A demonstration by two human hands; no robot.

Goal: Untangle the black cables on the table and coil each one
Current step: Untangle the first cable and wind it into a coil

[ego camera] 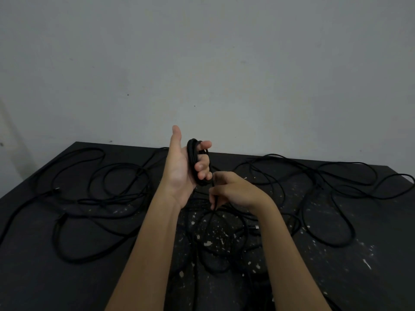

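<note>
1. Coil (pixel 193 162): a few tight turns of black cable wound around the fingers of the left hand (pixel 179 169), held up above the far part of the table (pixel 359 277). The fingers curl over the turns and clasp them; the thumb stands straight and free.
2. Free strand (pixel 213 199): drops from the coil's lower end and passes through the right hand (pixel 233 189), which pinches it between its fingertips just below the left hand.
3. Centre loops (pixel 215 243): slack cable lying on the table under both forearms, probably the unwound rest of the cable in hand. A plug (pixel 254 227) lies at the right edge of them.
4. Left tangle (pixel 101 191): wide overlapping loops, flat on the table, untouched.
5. Right tangle (pixel 325 187): the same, with several strands crossing, well apart from the hands.
6. Progress, as judged: early. The first coil is only partly wound and no finished coil is seen anywhere. The slack at centre needs winding in, and both side tangles need separating and coiling.
7. Surroundings: dark tabletop flecked with pale paint, with a plain grey wall (pixel 202 63) behind.
</note>
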